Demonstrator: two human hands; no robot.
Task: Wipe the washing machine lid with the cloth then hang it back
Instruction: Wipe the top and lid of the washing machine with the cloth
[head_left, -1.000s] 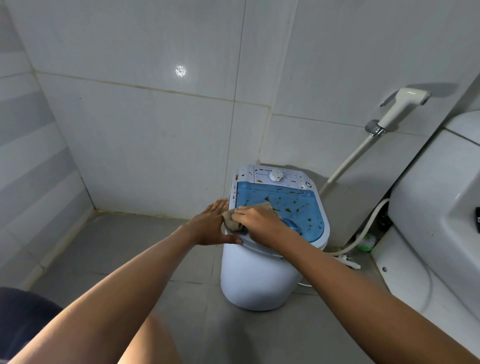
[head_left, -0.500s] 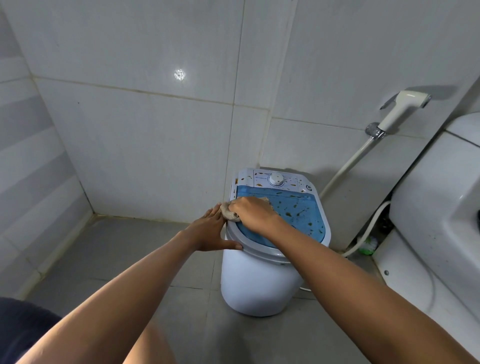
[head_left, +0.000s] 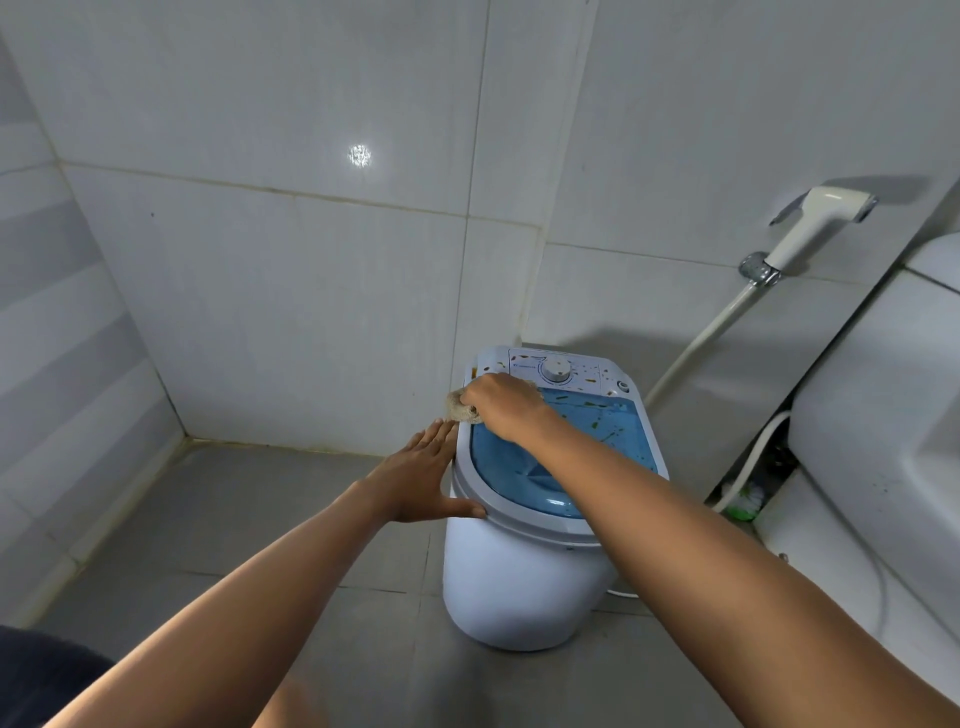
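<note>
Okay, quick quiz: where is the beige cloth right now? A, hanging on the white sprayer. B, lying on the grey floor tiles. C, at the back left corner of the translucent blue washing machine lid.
C: the right hand presses the beige cloth at the back left corner of the translucent blue lid.

Both bare arms reached forward, hands low and close together.

The right hand (head_left: 501, 408) lay palm down, fingers curled over a bunched cloth (head_left: 460, 409), its forearm running back to the lower right. The left hand (head_left: 423, 475) was flat with straight fingers, thumb spread, pressed against the washing machine's (head_left: 519, 587) left rim, just below the right hand.
</note>
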